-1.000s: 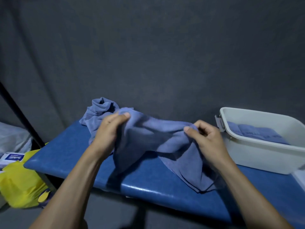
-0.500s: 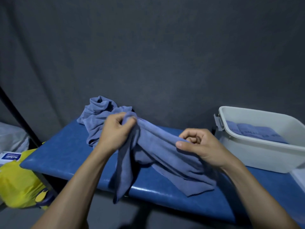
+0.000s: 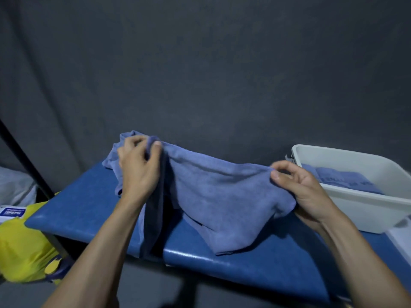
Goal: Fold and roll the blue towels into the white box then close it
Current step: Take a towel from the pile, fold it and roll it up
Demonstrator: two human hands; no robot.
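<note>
Above the padded blue vinyl bench (image 3: pixel 93 210), the person holds a soft blue terry towel (image 3: pixel 218 196) stretched between both hands. The left hand (image 3: pixel 138 170) grips the towel's upper left edge, its fingers and thumb curled round a gathered bunch of cloth at the top. The right hand (image 3: pixel 300 192) pinches the opposite top edge between thumb and forefinger, with the other fingers loosely curled behind. The cloth sags between the two grips; its lower part drapes onto the bench top, and a narrow fold hangs down over the bench's front edge below the left wrist. Behind the left hand, a second heap of crumpled blue towel cloth (image 3: pixel 113 158) lies at the back left of the bench, though where it ends and the held towel begins cannot be told.

At the right end of the bench stands the open white plastic box (image 3: pixel 355 210), a grey latch (image 3: pixel 289 157) showing at its near left corner. Inside it lie rolled blue towels (image 3: pixel 338 178), side by side on the bottom. A flat white piece (image 3: pixel 400 241) rests on the bench just beside the box, cut off by the picture's edge. A dark grey fabric backdrop (image 3: pixel 200 74) hangs behind. To the left, below the bench, sit a yellow plastic bag (image 3: pixel 22 252) and a white packet with a blue label (image 3: pixel 12 213)
</note>
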